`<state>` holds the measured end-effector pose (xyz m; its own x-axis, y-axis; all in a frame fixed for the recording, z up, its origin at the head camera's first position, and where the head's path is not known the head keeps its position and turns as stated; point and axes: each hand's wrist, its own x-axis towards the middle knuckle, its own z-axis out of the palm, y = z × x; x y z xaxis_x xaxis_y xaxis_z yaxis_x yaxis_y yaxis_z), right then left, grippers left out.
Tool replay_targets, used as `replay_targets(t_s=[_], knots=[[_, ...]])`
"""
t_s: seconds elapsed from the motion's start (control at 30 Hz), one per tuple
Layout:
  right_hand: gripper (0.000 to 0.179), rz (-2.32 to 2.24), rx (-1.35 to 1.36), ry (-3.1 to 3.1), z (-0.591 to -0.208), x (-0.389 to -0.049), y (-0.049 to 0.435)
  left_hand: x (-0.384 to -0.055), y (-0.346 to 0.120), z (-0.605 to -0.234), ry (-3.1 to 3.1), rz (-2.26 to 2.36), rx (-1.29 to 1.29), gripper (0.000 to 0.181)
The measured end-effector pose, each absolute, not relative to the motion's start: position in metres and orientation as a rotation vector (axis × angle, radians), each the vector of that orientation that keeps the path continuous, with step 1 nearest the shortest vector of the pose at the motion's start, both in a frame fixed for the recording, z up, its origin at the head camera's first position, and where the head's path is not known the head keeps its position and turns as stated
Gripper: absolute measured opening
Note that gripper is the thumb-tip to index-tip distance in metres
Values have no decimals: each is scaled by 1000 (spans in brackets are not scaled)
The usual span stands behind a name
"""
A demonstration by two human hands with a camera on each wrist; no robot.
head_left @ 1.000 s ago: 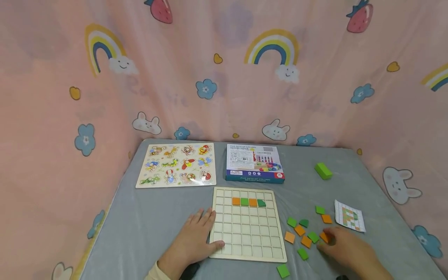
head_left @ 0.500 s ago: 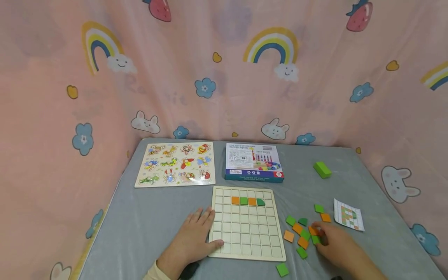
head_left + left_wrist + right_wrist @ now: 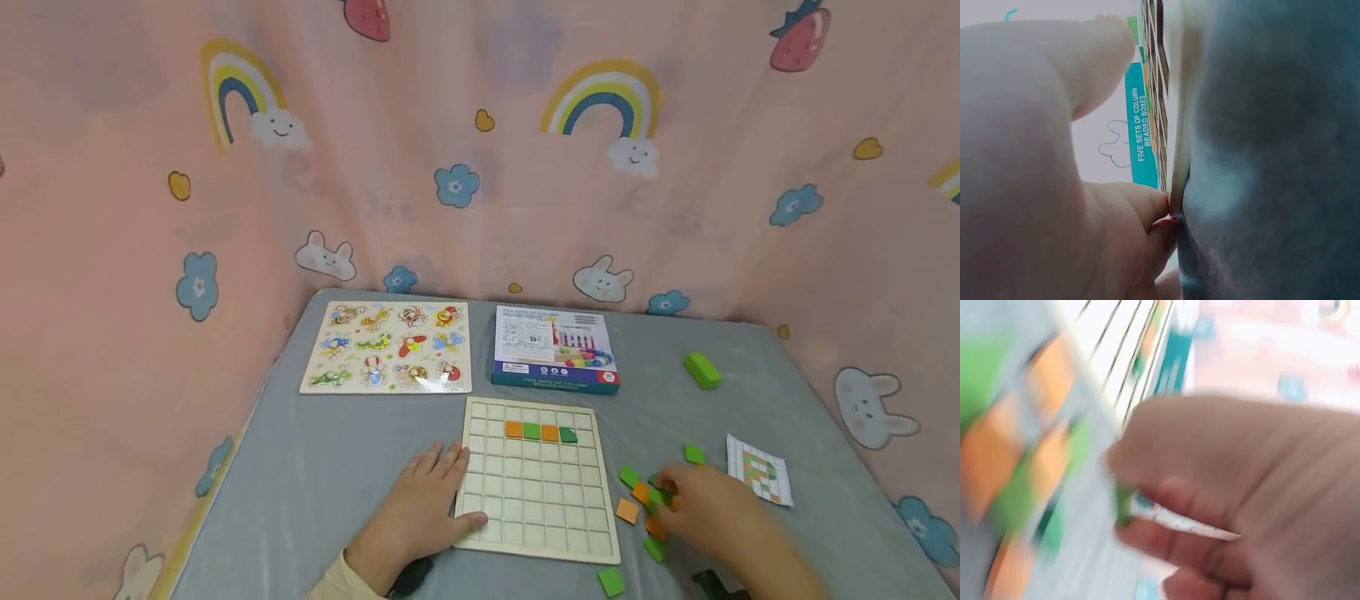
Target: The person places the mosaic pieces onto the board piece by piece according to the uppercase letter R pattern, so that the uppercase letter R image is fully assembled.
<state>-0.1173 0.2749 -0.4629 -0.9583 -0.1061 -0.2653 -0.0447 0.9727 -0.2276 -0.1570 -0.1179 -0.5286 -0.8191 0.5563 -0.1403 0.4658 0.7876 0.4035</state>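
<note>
My left hand (image 3: 420, 504) rests with straight fingers along the left edge of a wooden grid board (image 3: 536, 500), its thumb on the near-left corner. Four-sided orange and green tiles and a dark green rounded piece (image 3: 568, 435) form a row near the board's far side. Over the loose tiles on the right, my right hand (image 3: 712, 508) pinches a small green tile (image 3: 1124, 503) between thumb and fingers, as the blurred right wrist view shows. Beneath that hand lie several orange (image 3: 627, 511) and green tiles (image 3: 629, 476), some partly hidden.
A printed pattern card (image 3: 759, 471) lies right of the tiles. Farther back are a green block (image 3: 702, 370), a boxed bead set (image 3: 555, 350) and an insect picture board (image 3: 386, 347). One green tile (image 3: 611, 582) sits near the front. A patterned curtain (image 3: 480, 233) hangs behind.
My right hand has moved left from the outer orange tile, shifting tiles closer together, and now lifts a green tile. The left hand stays on the board; the head view has shifted slightly.
</note>
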Motion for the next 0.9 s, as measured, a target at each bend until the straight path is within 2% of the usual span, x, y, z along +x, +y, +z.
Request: replay_targets(t_s=[0.17, 0.33, 0.6, 0.9], knots=[[18, -382, -360, 2912, -456, -141, 215, -156, -119, -525, 2728, 483, 787, 96], [10, -328, -475, 2928, -464, -163, 177, -154, -118, -524, 2732, 460, 791, 97], [4, -344, -701, 2956, -487, -191, 153, -156, -115, -525, 2765, 412, 791, 97], [5, -326, -941, 3023, -501, -202, 139, -157, -116, -524, 2773, 408, 796, 97]])
